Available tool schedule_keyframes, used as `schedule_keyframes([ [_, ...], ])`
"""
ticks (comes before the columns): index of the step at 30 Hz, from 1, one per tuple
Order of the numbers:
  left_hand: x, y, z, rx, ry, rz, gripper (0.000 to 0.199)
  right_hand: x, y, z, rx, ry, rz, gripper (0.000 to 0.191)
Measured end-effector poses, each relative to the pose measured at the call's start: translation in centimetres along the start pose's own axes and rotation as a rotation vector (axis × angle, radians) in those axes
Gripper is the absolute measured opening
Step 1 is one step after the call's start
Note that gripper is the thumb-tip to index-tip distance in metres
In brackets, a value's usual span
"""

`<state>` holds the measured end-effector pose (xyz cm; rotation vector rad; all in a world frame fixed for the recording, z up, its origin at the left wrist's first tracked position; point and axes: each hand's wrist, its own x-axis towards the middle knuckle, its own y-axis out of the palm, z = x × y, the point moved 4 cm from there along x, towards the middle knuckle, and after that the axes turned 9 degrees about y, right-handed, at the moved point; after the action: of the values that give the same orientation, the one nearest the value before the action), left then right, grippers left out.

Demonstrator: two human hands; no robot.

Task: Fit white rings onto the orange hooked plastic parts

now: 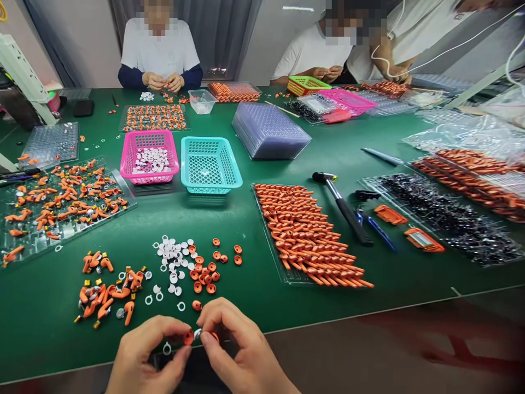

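Close to the table's front edge, my left hand [150, 353] pinches a small round orange earbud cap [188, 336] between thumb and forefinger. My right hand [240, 350] faces it, its fingers closed on an orange earbud part [214, 336] mostly hidden by them. A small silvery disc [197, 333] shows at those right fingertips, close beside the cap. Just beyond the hands lie loose orange caps [204, 273] and a heap of white round stickers [172, 254]. To their left is a pile of orange earbud stems [98, 295] with yellowish ends. A white ring [167, 348] lies by my left hand.
Pink [150, 178] and turquoise baskets [211, 186] stand mid-table. Trays of orange parts lie left [61, 202] and right [307, 235]. A hammer [342, 208], clear tray stack [270, 131] and tray of black parts [451, 219] lie beyond. Co-workers [159, 52] sit opposite.
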<state>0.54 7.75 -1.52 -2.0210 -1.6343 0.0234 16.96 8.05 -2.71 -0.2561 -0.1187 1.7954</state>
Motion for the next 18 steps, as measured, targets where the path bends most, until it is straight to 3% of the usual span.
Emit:
schedule_keyframes([
  [7, -0.5, 0.3, 0.3, -0.043, -0.071, -0.061, 0.023, 0.2, 0.4, 0.3, -0.124, 0.021, 0.025, 0.011],
  [18, 0.0, 0.1, -0.2, 0.087, 0.097, 0.039, 0.022, 0.5, 0.5, 1.0, -0.246, -0.025, 0.010, 0.013],
])
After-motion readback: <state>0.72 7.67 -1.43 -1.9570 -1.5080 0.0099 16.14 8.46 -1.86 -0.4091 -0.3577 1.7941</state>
